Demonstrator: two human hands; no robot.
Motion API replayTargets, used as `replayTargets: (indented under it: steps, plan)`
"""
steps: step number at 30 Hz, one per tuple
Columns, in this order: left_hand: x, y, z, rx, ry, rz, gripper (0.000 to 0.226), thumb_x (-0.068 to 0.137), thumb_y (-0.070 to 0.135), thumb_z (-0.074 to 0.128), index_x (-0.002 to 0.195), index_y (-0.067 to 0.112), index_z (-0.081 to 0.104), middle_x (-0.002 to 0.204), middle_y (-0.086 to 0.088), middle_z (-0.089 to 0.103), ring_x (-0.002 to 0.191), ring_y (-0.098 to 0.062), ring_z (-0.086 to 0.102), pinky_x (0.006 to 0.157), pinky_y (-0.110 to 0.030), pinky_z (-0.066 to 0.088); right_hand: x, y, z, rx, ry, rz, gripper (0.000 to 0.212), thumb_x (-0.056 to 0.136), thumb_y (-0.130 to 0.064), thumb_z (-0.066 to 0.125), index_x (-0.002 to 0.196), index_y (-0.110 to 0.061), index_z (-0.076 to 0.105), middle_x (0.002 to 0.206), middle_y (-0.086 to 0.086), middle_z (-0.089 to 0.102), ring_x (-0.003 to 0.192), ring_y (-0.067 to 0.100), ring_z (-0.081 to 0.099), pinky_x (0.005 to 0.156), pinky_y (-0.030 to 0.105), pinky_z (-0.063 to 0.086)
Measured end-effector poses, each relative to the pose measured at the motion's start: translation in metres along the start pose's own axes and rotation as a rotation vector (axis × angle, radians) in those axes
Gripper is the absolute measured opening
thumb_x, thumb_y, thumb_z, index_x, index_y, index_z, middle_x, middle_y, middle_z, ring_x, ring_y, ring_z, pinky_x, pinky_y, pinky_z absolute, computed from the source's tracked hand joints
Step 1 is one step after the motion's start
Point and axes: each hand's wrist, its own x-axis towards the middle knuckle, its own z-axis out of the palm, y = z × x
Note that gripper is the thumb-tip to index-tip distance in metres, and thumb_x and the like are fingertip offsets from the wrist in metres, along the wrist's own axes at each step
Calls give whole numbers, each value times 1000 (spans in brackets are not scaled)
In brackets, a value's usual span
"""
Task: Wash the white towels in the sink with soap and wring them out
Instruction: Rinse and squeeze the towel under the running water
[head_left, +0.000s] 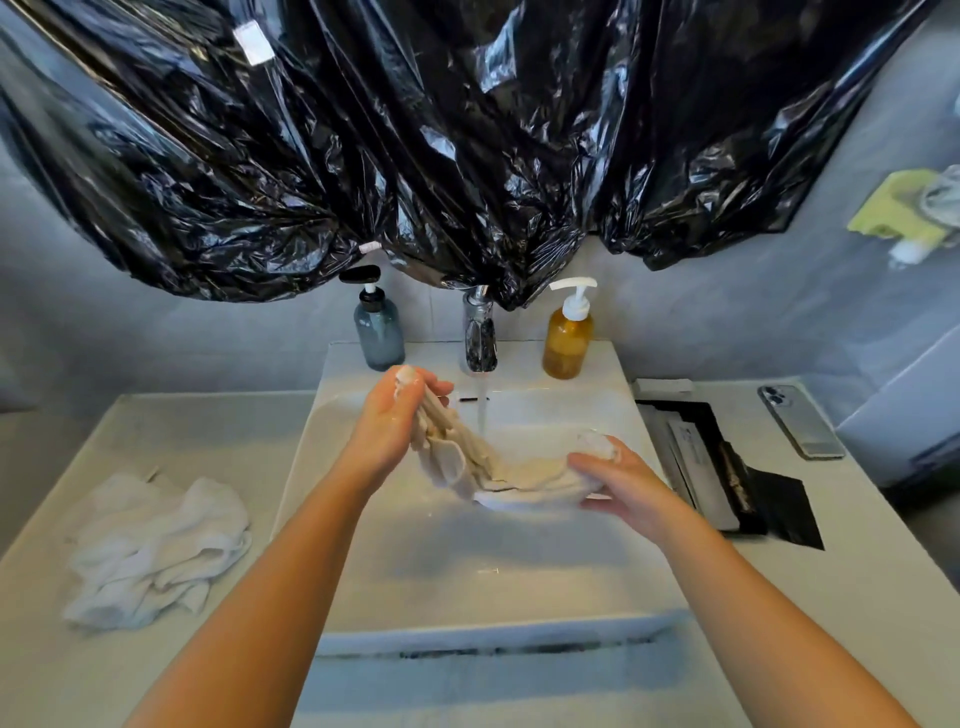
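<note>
A wet white towel (467, 457) hangs stretched between my two hands over the white sink (467, 561). My left hand (392, 421) grips its upper end, with soap foam on the fingertips. My right hand (618, 480) holds the lower end, foam on its fingers too. Water runs from the chrome tap (479, 332) just behind the towel. A heap of dry white towels (156, 545) lies on the counter to the left. An amber soap pump bottle (569, 338) stands right of the tap.
A grey-blue pump bottle (378, 332) stands left of the tap. Black plastic sheeting (415, 130) hangs over the wall above. A phone (800, 421) and a black tray with packets (717, 467) lie on the right counter. Yellow cloth (904, 208) hangs at far right.
</note>
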Motion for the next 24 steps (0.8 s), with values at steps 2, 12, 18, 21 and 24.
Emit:
replayTargets:
  steps: [2,12,18,21,24]
  plan:
    - [1,-2,-6,168,7,-13,26,105,34,34,100,20,56,107,1,70,101,-23,66,94,-47,52,-3,9,-8,-136,81,64,59,87,-23,76,136,-21,44,125,6,59,107,26,65,73,35,58]
    - [-15,7,-3,537,-195,40,34,102,28,47,78,7,56,71,-9,54,68,-19,49,66,-35,40,-11,12,15,-964,90,-167,63,88,-26,72,143,-24,41,144,4,47,125,23,52,95,31,46]
    - [0,72,7,431,-96,195,38,101,35,44,77,6,50,75,-16,50,71,-30,55,71,-54,55,-7,14,74,-838,-214,-286,77,80,-39,78,143,-25,36,132,-3,55,118,21,56,97,41,50]
    - [8,80,0,351,22,176,35,103,29,41,76,8,47,72,-6,44,67,-20,46,63,-46,50,3,10,74,-868,-119,-249,27,95,-30,58,121,-21,58,115,5,66,107,27,62,92,38,51]
    - [12,69,-17,426,172,132,35,104,23,39,70,15,38,66,0,40,67,-19,40,59,-34,30,8,-2,59,-983,-78,-262,13,92,-21,58,99,-15,67,95,8,68,89,27,63,71,31,46]
